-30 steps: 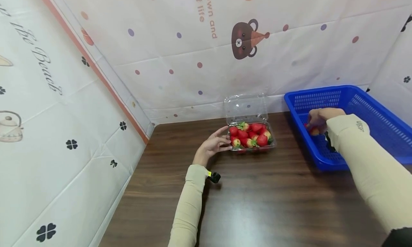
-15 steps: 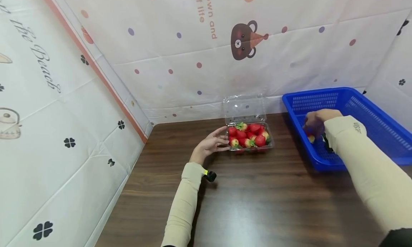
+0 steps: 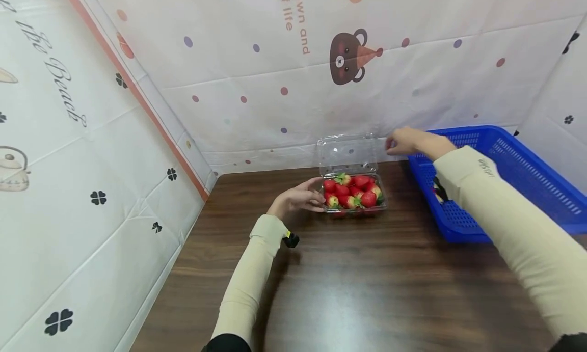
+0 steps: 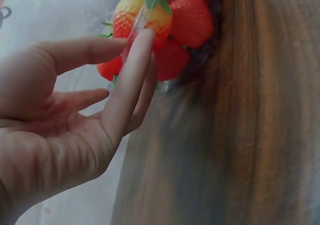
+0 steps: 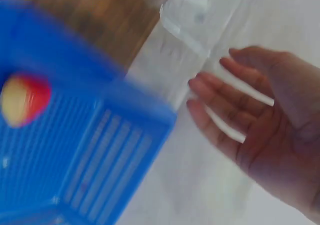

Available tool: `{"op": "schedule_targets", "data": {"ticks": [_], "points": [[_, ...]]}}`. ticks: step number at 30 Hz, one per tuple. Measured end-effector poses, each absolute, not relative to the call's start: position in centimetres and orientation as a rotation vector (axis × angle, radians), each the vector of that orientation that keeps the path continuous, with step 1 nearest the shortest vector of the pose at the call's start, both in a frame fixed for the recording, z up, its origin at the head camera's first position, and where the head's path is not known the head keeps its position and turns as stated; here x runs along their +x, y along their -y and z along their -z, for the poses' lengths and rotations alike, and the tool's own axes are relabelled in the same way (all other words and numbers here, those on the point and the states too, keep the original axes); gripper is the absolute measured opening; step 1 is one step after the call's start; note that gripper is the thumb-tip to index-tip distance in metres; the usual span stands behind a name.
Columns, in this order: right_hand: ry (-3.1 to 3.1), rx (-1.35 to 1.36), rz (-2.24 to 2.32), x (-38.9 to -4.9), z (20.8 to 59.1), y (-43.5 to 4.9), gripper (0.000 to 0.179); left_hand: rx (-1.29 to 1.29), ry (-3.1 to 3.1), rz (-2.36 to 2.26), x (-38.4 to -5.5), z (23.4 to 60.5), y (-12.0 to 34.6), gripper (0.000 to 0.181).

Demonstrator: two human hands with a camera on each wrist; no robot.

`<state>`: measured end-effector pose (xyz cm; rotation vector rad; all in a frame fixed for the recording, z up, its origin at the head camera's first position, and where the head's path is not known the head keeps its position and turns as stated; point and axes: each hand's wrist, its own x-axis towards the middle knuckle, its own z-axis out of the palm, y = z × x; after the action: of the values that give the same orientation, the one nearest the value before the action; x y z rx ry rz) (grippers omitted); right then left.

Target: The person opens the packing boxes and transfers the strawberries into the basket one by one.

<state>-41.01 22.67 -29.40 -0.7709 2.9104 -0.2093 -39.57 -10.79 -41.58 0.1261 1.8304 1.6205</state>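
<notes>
A clear plastic clamshell box full of red strawberries stands on the table with its lid raised. At the box's left side is my left hand; in the left wrist view its loosely extended fingers touch the clear rim. My right hand hovers between the lid and the blue basket. The right wrist view shows that hand with spread, gently bent fingers and nothing in them. Inside the basket lies a red and pale-yellow strawberry, mostly hidden by my wrist in the head view.
The brown wooden table extends in front of the box. A printed white cloth hangs behind it, and another cloth wall borders the left side. The basket's raised blue rim separates its inside from the box.
My right hand has risen out of the basket and moved left and back toward the raised lid. The strawberry it was at stays in the basket. My left hand stays beside the box.
</notes>
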Motion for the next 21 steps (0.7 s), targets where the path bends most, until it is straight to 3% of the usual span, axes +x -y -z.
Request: {"op": "schedule_targets", "data": {"ticks": [3, 10, 21], "points": [[-2.822, -0.898, 0.317, -41.1, 30.7, -19.7, 0.023, 0.121, -1.825, -1.591, -39.9, 41.2, 10.9, 0.086], [-2.775, -0.857, 0.200, -41.7, 34.7, -14.6, 0.028, 0.097, -1.791, -1.615, -40.5, 41.2, 11.2, 0.086], [-2.817, -0.779, 0.142, -42.2, 36.0, -14.5, 0.018, 0.080, -1.801, -1.621, -40.4, 41.6, 10.1, 0.088]]}}
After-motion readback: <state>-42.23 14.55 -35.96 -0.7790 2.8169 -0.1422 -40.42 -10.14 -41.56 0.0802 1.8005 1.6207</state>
